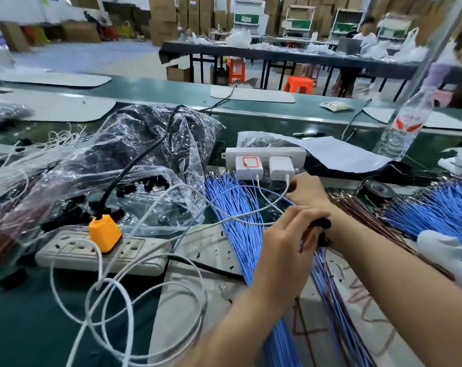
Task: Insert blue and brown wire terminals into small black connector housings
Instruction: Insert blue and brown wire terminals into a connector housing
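My left hand [285,245] grips a bundle of blue and brown wires that end in small black connector housings [322,224], held just under my right forearm. My right hand [308,190] reaches across it to the far end of the loose blue wires [232,207] and pinches a small dark piece [291,186] at its fingertips, which looks like a black housing. A fan of brown wires [367,215] lies right of my hands. More blue wires [436,207] lie at the far right. A clear bag of black housings [145,181] sits to the left.
A white power strip with two chargers [264,161] stands just beyond my right hand, and white cables loop across the mat. A second strip [73,251] carries an orange plug [104,231]. A water bottle [402,128], paper sheet [338,154], tape roll [378,190] and white glove [441,247] are at the right.
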A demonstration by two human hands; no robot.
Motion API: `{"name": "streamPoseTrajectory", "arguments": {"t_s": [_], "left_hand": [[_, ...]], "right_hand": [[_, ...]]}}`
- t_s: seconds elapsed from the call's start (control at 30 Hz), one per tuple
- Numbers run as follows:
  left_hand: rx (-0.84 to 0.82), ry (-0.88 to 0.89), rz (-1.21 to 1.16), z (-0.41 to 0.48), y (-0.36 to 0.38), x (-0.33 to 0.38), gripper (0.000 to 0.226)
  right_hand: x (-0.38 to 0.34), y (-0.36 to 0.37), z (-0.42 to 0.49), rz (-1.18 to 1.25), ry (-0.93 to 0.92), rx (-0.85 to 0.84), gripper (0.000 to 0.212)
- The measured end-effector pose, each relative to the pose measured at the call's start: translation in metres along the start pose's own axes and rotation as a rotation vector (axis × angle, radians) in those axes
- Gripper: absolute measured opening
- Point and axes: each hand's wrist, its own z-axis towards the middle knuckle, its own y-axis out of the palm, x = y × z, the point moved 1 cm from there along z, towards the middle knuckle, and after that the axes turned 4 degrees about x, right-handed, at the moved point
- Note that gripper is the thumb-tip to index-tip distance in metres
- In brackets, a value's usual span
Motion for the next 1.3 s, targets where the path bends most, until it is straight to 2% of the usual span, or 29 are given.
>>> {"name": "streamPoseTrajectory", "arguments": {"t_s": [0.07, 0.13, 0.17, 0.27, 0.43, 0.57, 0.67, 0.77, 0.87, 0.97, 1.1, 1.2, 1.3], "left_hand": [[0.004, 0.004, -0.003, 0.000, -0.001, 0.001, 0.026], [0.007, 0.003, -0.007, 0.001, -0.001, 0.002, 0.025], [0.006, -0.001, -0.007, 0.001, -0.001, 0.001, 0.025], [-0.001, -0.015, -0.007, 0.000, -0.001, 0.000, 0.024], [-0.005, -0.026, -0.026, 0.001, -0.001, 0.000, 0.022], [0.042, -0.035, -0.024, 0.001, -0.001, -0.001, 0.021], [0.055, -0.084, -0.061, 0.002, 0.000, -0.001, 0.020], [0.040, -0.108, -0.074, 0.001, -0.001, 0.001, 0.019], [0.019, -0.150, -0.084, 0.004, -0.003, 0.003, 0.021], [0.000, -0.214, -0.109, 0.004, -0.002, 0.002, 0.021], [-0.044, -0.217, -0.051, 0.003, -0.001, -0.003, 0.019], [-0.036, -0.227, -0.007, 0.004, 0.000, -0.004, 0.020], [-0.035, -0.228, 0.027, 0.004, 0.000, -0.006, 0.022]], "right_hand": [[0.002, 0.004, -0.002, 0.015, -0.008, 0.062, 0.014], [0.004, 0.004, -0.004, 0.057, -0.024, 0.079, 0.007], [0.005, 0.003, -0.005, 0.070, -0.029, 0.075, 0.003], [0.007, 0.002, -0.005, 0.050, -0.040, 0.061, 0.017], [0.006, 0.005, -0.002, -0.015, -0.065, -0.014, 0.022], [0.013, 0.011, 0.002, 0.013, -0.064, 0.025, 0.018], [0.020, 0.007, -0.004, 0.287, -0.002, 0.123, 0.014], [0.019, -0.020, -0.020, 0.662, 0.037, 0.393, 0.009], [0.018, -0.047, -0.048, 1.050, 0.052, 0.554, 0.022], [0.024, -0.052, -0.083, 1.203, 0.071, 0.496, 0.023], [0.027, -0.037, -0.122, 1.402, 0.110, 0.202, 0.022], [0.027, -0.036, -0.134, 1.345, 0.020, 0.175, 0.018], [0.029, -0.039, -0.139, 1.319, -0.052, 0.221, 0.020]]}}
